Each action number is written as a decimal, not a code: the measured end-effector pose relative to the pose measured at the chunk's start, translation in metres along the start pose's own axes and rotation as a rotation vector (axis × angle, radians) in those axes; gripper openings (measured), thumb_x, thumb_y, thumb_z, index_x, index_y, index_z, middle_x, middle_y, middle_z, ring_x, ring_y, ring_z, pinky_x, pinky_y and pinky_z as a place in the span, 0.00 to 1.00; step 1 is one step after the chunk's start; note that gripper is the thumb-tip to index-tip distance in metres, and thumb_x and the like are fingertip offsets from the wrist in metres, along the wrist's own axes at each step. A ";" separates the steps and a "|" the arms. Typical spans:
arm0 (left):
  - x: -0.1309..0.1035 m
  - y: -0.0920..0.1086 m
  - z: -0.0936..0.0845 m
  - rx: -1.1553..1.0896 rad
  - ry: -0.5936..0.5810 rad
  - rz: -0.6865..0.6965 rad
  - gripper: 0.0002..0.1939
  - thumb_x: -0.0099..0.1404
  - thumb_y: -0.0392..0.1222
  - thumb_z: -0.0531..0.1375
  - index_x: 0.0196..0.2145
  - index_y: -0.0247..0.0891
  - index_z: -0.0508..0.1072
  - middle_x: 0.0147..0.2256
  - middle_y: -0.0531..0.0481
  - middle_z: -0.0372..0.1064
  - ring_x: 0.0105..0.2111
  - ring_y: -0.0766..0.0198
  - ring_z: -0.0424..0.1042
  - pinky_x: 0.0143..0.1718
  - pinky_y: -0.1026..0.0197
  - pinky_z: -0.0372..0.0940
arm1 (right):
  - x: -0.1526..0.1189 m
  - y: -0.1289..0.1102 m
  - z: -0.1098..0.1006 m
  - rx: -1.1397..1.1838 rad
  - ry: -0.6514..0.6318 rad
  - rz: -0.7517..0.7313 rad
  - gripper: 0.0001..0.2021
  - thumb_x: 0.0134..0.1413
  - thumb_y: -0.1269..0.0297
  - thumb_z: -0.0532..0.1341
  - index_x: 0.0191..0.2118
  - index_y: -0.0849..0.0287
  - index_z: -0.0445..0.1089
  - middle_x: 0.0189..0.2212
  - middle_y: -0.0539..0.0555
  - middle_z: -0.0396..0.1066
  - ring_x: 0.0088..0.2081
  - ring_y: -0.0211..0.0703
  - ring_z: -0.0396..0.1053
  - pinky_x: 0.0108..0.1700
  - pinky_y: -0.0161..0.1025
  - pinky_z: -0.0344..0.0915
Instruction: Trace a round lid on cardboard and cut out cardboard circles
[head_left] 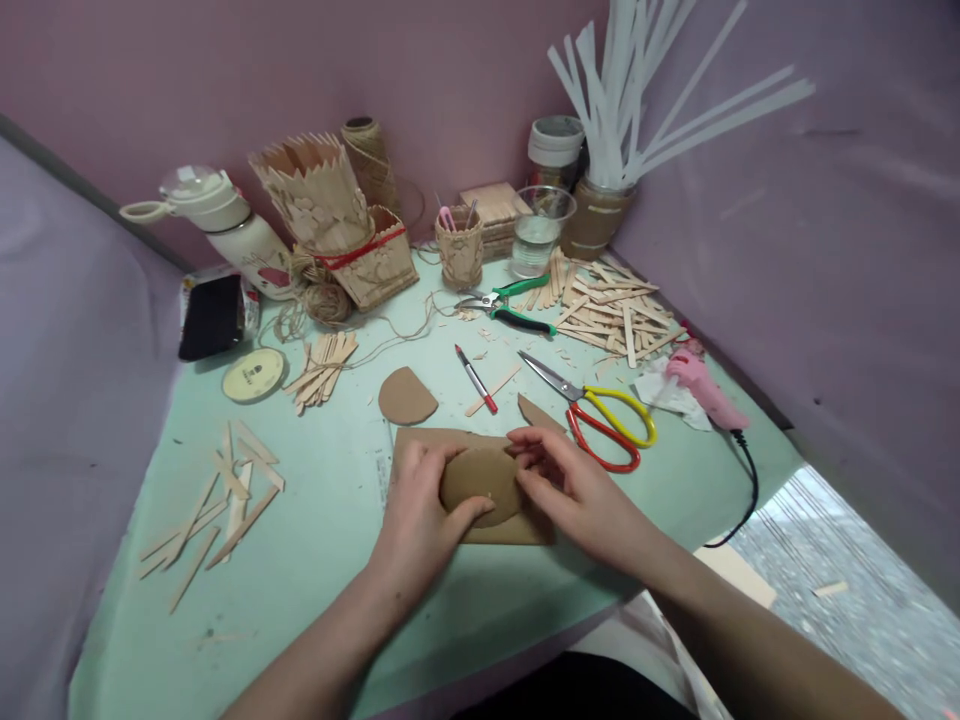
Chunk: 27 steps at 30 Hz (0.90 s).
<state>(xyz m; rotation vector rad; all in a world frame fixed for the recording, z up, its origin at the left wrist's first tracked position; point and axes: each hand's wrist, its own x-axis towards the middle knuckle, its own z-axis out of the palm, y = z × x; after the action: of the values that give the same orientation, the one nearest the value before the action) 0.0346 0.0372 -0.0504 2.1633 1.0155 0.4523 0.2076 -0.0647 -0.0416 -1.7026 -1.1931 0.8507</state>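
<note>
A round brown cardboard piece (484,482) lies on a larger rectangular cardboard sheet (506,533) near the table's front. My left hand (425,500) rests on the left side of both, thumb across the round piece, fingers apart and flat. At the right edge of the round piece is my right hand (566,485), its fingers bent and its thumb apart from them; nothing shows between them. Behind the sheet lie a cut cardboard piece (407,396), a red-tipped pen (476,380) and a smaller cardboard scrap (538,412).
Scissors (581,392) lie open right of the pen, with green pliers (502,303) behind. A pink glue gun (705,388) sits at right. Wooden sticks (622,305) are piled behind; more sticks (225,500) lie left. A water cup (536,240) stands at the back.
</note>
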 end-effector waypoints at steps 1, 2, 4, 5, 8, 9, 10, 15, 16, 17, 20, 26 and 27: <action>0.001 0.000 -0.001 -0.081 -0.018 -0.019 0.15 0.54 0.40 0.67 0.40 0.41 0.72 0.37 0.48 0.67 0.38 0.54 0.70 0.39 0.50 0.68 | 0.000 0.002 -0.009 -0.058 0.038 -0.017 0.12 0.60 0.67 0.54 0.49 0.58 0.63 0.41 0.57 0.71 0.40 0.44 0.72 0.41 0.42 0.71; 0.002 0.000 -0.003 -0.187 -0.043 -0.059 0.11 0.55 0.41 0.67 0.37 0.40 0.73 0.35 0.49 0.68 0.37 0.56 0.70 0.38 0.52 0.68 | 0.000 0.004 -0.020 -0.155 0.091 -0.031 0.11 0.61 0.66 0.54 0.48 0.58 0.64 0.40 0.57 0.71 0.40 0.45 0.72 0.41 0.43 0.70; 0.004 0.001 -0.007 -0.476 -0.117 -0.198 0.10 0.54 0.42 0.67 0.34 0.39 0.72 0.35 0.49 0.72 0.36 0.58 0.72 0.38 0.55 0.69 | 0.000 0.011 -0.043 -0.468 0.240 -0.009 0.08 0.60 0.63 0.56 0.44 0.58 0.65 0.39 0.58 0.70 0.38 0.49 0.70 0.38 0.45 0.67; 0.005 0.001 -0.009 -0.643 -0.153 -0.286 0.11 0.54 0.42 0.68 0.34 0.38 0.72 0.36 0.49 0.73 0.37 0.58 0.73 0.39 0.55 0.69 | 0.000 0.016 -0.054 -0.635 0.269 0.015 0.08 0.59 0.61 0.57 0.41 0.58 0.66 0.37 0.59 0.70 0.37 0.51 0.70 0.36 0.45 0.65; 0.008 0.003 -0.018 -1.046 -0.206 -0.515 0.19 0.53 0.40 0.70 0.41 0.37 0.71 0.41 0.47 0.76 0.39 0.60 0.75 0.42 0.58 0.70 | 0.003 0.029 -0.077 -0.902 0.139 0.092 0.08 0.55 0.60 0.60 0.29 0.56 0.61 0.28 0.56 0.67 0.29 0.50 0.67 0.29 0.42 0.59; 0.009 0.003 -0.021 -1.125 -0.206 -0.557 0.21 0.53 0.39 0.70 0.44 0.37 0.71 0.42 0.46 0.76 0.39 0.60 0.76 0.42 0.59 0.70 | 0.004 0.033 -0.080 -0.926 0.095 0.115 0.10 0.54 0.60 0.61 0.27 0.55 0.59 0.26 0.55 0.67 0.28 0.49 0.67 0.28 0.41 0.57; 0.009 0.003 -0.023 -1.182 -0.203 -0.585 0.22 0.53 0.38 0.70 0.45 0.37 0.71 0.43 0.45 0.76 0.40 0.61 0.76 0.42 0.60 0.71 | 0.006 0.036 -0.081 -0.930 0.064 0.147 0.11 0.53 0.60 0.61 0.26 0.54 0.58 0.25 0.55 0.67 0.26 0.48 0.66 0.27 0.40 0.55; 0.012 0.002 -0.028 -1.324 -0.171 -0.604 0.21 0.55 0.36 0.69 0.47 0.36 0.72 0.46 0.43 0.76 0.41 0.60 0.76 0.41 0.62 0.72 | 0.013 0.039 -0.077 -0.874 -0.010 0.287 0.11 0.54 0.58 0.59 0.27 0.54 0.58 0.20 0.52 0.67 0.22 0.45 0.64 0.23 0.37 0.52; 0.012 0.001 -0.028 -1.335 -0.151 -0.606 0.21 0.55 0.36 0.69 0.47 0.36 0.73 0.45 0.43 0.76 0.41 0.59 0.76 0.41 0.61 0.72 | 0.013 0.038 -0.077 -0.866 -0.009 0.288 0.10 0.54 0.57 0.58 0.27 0.54 0.59 0.20 0.52 0.67 0.21 0.44 0.64 0.23 0.37 0.52; 0.013 0.000 -0.028 -1.343 -0.127 -0.609 0.21 0.54 0.36 0.69 0.46 0.35 0.73 0.44 0.42 0.76 0.41 0.59 0.77 0.41 0.61 0.72 | 0.011 0.036 -0.078 -0.860 0.004 0.294 0.10 0.53 0.56 0.58 0.27 0.54 0.59 0.19 0.52 0.67 0.20 0.44 0.63 0.22 0.37 0.52; 0.014 -0.002 -0.031 -1.361 -0.045 -0.606 0.19 0.54 0.36 0.69 0.44 0.33 0.75 0.41 0.42 0.77 0.40 0.58 0.77 0.41 0.60 0.72 | 0.001 0.029 -0.083 -0.751 0.086 0.341 0.11 0.51 0.53 0.58 0.27 0.54 0.62 0.19 0.52 0.68 0.20 0.45 0.64 0.22 0.37 0.55; 0.013 -0.002 -0.033 -1.408 0.168 -0.589 0.18 0.54 0.35 0.68 0.44 0.34 0.74 0.40 0.45 0.77 0.37 0.60 0.76 0.39 0.60 0.73 | -0.031 0.008 -0.076 -0.080 -0.017 0.219 0.15 0.51 0.48 0.62 0.36 0.54 0.68 0.22 0.52 0.69 0.22 0.43 0.67 0.19 0.35 0.63; 0.013 -0.001 -0.034 -1.427 0.185 -0.589 0.19 0.55 0.35 0.68 0.45 0.35 0.74 0.40 0.45 0.77 0.38 0.60 0.76 0.39 0.60 0.73 | -0.034 0.008 -0.067 -0.043 -0.061 0.148 0.15 0.53 0.49 0.62 0.40 0.54 0.68 0.25 0.53 0.71 0.24 0.44 0.70 0.20 0.35 0.65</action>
<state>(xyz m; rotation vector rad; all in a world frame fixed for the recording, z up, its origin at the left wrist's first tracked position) 0.0231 0.0627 -0.0278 0.5412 0.8959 0.7594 0.2587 -0.1160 -0.0214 -1.8297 -1.1433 0.9788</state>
